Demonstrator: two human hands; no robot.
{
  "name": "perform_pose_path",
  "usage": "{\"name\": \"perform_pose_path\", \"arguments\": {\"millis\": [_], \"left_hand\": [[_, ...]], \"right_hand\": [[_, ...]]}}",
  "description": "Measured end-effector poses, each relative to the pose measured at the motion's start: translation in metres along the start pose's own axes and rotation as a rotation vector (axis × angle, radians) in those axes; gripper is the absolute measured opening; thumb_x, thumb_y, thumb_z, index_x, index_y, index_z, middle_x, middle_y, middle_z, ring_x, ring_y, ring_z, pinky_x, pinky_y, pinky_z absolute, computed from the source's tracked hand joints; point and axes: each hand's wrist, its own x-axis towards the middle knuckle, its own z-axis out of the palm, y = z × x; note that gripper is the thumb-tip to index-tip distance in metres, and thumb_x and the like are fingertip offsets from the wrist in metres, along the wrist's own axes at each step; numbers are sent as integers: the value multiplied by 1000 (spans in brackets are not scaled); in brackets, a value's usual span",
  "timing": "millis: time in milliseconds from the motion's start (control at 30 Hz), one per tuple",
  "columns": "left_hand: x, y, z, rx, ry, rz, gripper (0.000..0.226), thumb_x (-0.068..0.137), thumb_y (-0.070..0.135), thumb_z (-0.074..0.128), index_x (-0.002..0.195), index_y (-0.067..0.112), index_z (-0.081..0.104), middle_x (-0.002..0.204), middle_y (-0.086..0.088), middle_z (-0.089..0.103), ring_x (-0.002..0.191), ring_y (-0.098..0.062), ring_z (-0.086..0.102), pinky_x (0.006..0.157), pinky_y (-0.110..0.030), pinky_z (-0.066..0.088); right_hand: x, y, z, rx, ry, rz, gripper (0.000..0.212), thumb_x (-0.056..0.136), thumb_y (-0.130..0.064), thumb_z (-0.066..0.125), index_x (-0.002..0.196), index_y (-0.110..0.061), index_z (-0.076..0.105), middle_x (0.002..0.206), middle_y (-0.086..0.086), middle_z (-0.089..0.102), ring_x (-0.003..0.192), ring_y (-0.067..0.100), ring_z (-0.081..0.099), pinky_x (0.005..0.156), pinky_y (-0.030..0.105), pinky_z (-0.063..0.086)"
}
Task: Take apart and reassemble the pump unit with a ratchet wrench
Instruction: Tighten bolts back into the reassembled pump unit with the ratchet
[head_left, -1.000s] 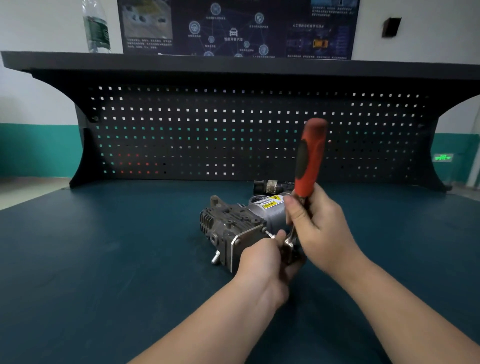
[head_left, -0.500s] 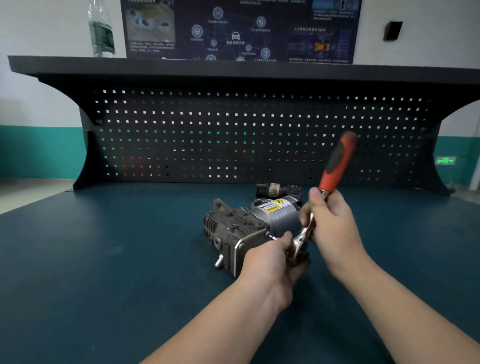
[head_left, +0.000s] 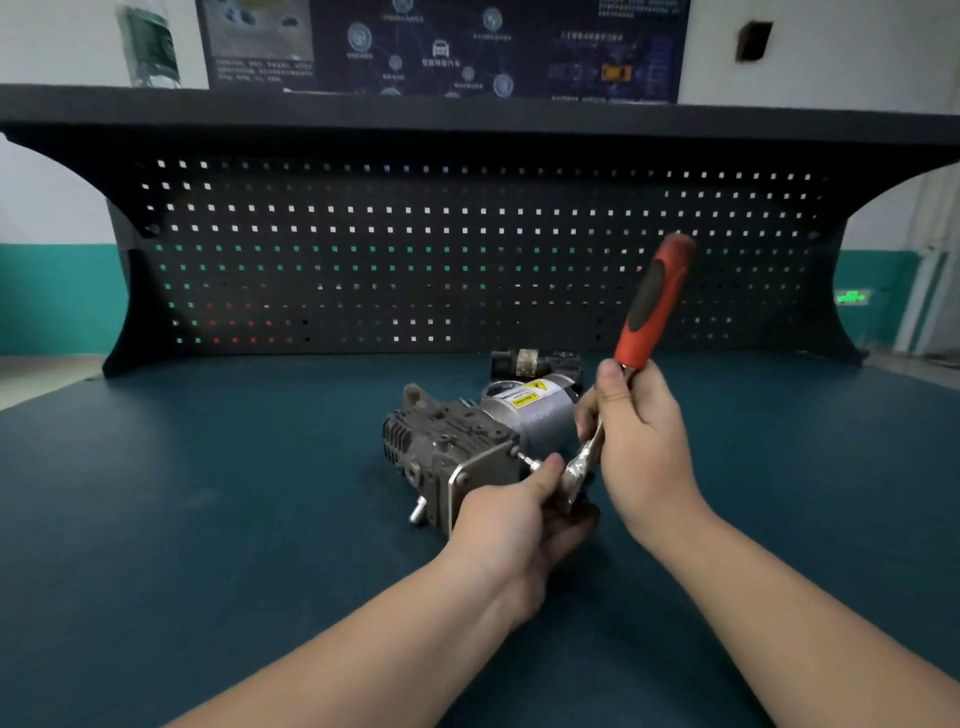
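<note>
So the pump unit (head_left: 478, 441) lies on its side on the dark teal bench top (head_left: 208, 519), finned dark end to the left, silver motor can with the yellow warning sticker behind it. Right hand (head_left: 636, 447) is wrapped around the ratchet wrench (head_left: 652, 306) just below its red and black grip, handle tilted up and to the right over the pump. Left hand (head_left: 519, 514) is curled around the wrench's head at the pump's near right corner, thumb by a small bolt sticking out there. A small dark part (head_left: 535, 364) sits just behind the pump, in front of the pegboard (head_left: 415, 249).
</note>
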Motion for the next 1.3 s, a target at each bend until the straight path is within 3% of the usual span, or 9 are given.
{"name": "perform_pose_path", "arguments": {"millis": [100,267,333,567,700,933,1000,1200,1300], "left_hand": [[-1,-2,1,-30,12,11,15,89,8,60,94,-6,62,82,-15,66,78,-27,64,73,-37,58],[-2,-1,2,-92,17,-16,18,91,9,58,101,-6,59,98,-21,65,78,-26,64,62,-31,59],[-2,-1,2,-96,33,-24,18,91,9,58,100,-6,59,98,-21,65,76,-26,65,57,-30,59],[-5,3,4,-82,42,5,8,88,4,61,87,-3,63,73,-14,65,67,-24,62,50,-32,58],[-3,4,2,-55,32,-11,12,91,3,55,86,-1,64,75,-14,65,70,-23,60,44,-27,55],[-2,5,2,-24,81,-14,9,93,7,54,87,6,61,74,-9,64,67,-20,61,62,-32,54],[-2,6,3,-47,89,-16,8,93,7,54,88,5,60,75,-10,63,67,-21,60,61,-32,55],[-3,5,3,-60,17,-10,11,92,8,57,95,0,64,71,-10,66,68,-21,62,64,-32,59],[-3,7,2,-68,31,-14,11,94,6,52,94,-1,62,67,-10,64,66,-20,61,63,-34,58]], "right_hand": [[1,-1,2,-71,26,66,28,102,-24,38,75,-20,41,48,-10,48,45,2,42,48,14,36],[14,8,-9,250,265,880,26,100,-20,37,75,-16,44,58,3,49,23,4,22,30,11,16],[13,8,-8,348,259,944,27,102,-21,38,76,-16,43,59,2,47,22,4,20,30,8,15],[-2,-10,3,-188,-90,-92,22,100,-31,41,77,-28,42,53,-11,49,49,2,44,50,18,37],[-7,-7,4,-360,-133,-218,19,95,-39,39,77,-33,40,56,-11,50,54,6,47,55,26,39],[12,17,-4,426,268,931,26,103,-19,36,77,-15,42,62,3,44,22,3,21,30,9,16],[11,16,-1,399,239,837,25,103,-22,38,79,-16,44,62,2,46,23,3,24,29,12,19],[-3,-7,1,-201,-210,-176,18,97,-31,47,79,-26,46,55,-9,52,48,2,48,51,18,39],[-1,-4,2,-240,-158,-141,20,96,-31,47,78,-25,46,56,-7,52,48,4,48,51,19,39]]}}
